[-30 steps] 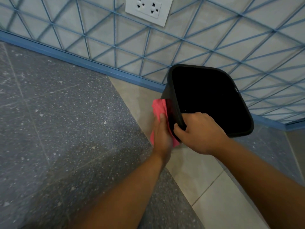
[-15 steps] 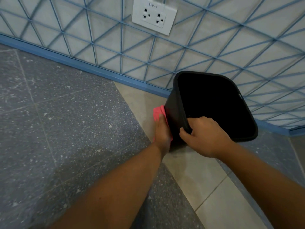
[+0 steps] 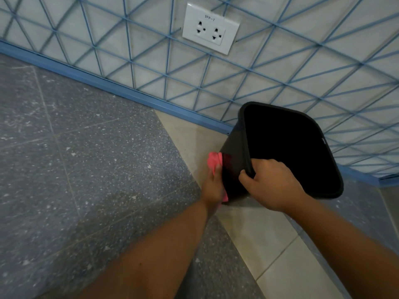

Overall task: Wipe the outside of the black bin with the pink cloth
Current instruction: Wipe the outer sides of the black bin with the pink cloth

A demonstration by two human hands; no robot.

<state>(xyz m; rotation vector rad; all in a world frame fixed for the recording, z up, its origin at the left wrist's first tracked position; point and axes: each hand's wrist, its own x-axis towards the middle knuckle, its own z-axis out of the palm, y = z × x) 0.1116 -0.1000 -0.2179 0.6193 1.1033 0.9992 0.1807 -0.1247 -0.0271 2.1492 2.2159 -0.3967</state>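
The black bin stands on the floor by the wall, tilted with its open mouth toward me. My right hand grips its near rim, fingers curled over the edge. My left hand presses the pink cloth flat against the bin's left outer side, low down. Most of the cloth is hidden behind my hand and the bin; a bunch shows above my fingertips and a strip below my palm.
A wall with a blue diamond grid and a blue skirting strip runs behind the bin. A white double socket sits on it. The floor is grey speckled tile with a pale tile strip.
My head has tipped up, so everything sits lower in view. My left hand has slid the cloth down and further back along the bin's side; less cloth shows. The right grip is unchanged.
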